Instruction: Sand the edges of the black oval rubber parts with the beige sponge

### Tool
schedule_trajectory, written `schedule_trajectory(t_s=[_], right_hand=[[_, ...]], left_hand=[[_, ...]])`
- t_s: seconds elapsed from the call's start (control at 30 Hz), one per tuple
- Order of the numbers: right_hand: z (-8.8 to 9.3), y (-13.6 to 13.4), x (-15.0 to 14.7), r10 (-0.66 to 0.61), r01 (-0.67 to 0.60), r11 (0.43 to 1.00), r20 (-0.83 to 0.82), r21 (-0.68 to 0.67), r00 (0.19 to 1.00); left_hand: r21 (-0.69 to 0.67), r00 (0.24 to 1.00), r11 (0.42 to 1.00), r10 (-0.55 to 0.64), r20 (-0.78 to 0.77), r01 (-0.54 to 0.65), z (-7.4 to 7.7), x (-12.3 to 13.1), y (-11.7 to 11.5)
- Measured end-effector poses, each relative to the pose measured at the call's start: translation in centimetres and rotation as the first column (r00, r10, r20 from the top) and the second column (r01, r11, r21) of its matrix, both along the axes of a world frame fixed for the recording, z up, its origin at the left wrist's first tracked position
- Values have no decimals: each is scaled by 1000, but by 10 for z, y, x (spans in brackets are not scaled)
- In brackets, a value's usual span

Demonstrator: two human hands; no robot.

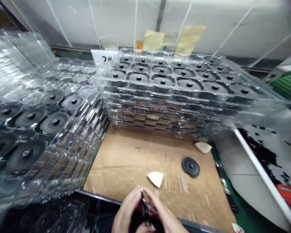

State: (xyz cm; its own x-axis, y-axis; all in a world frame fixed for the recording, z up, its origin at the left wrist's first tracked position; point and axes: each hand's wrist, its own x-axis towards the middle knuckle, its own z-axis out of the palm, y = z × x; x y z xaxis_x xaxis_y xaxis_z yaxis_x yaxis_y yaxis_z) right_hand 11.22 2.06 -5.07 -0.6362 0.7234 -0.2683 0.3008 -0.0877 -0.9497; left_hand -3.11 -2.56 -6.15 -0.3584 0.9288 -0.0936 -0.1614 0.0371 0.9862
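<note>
At the bottom edge, my left hand (127,210) and my right hand (163,215) meet at the fingertips. Between them is a dark part (145,205), seen nearly edge-on, with both hands closed around it. Most of it is hidden by the fingers; it looks like the black discs around it. On the cardboard sheet (126,152) just ahead lies a pale wedge-shaped pad (156,179). A black oval disc (191,166) with a small raised centre lies to the right, and a second pale wedge (203,147) rests behind it.
Stacked clear plastic trays (160,87) holding several black discs stand at the back. Another tray stack (70,142) rises on the left. At right, a white bin (269,142) contains black scraps and a red tool (289,195). A paper label (104,57) stands behind the trays.
</note>
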Motion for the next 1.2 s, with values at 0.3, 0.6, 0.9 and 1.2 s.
schedule_trajectory(t_s=[0.3, 0.6, 0.9, 1.2], right_hand=[[-37, 26, 20, -482, 121, 685, 323, 718, 814], [-42, 32, 9, -468, 142, 638, 234, 757, 852], [29, 28, -29, -275, 125, 625, 68, 770, 959], [39, 21, -22, -251, 99, 574, 59, 813, 966]], left_hand=[[-246, 514, 968, 240, 824, -58, 4, -35, 22], [-302, 533, 945, 321, 783, -126, -6, -24, 26], [-246, 582, 966, 244, 776, -77, 24, -18, 37], [-243, 582, 968, 237, 778, -69, 40, -9, 32]])
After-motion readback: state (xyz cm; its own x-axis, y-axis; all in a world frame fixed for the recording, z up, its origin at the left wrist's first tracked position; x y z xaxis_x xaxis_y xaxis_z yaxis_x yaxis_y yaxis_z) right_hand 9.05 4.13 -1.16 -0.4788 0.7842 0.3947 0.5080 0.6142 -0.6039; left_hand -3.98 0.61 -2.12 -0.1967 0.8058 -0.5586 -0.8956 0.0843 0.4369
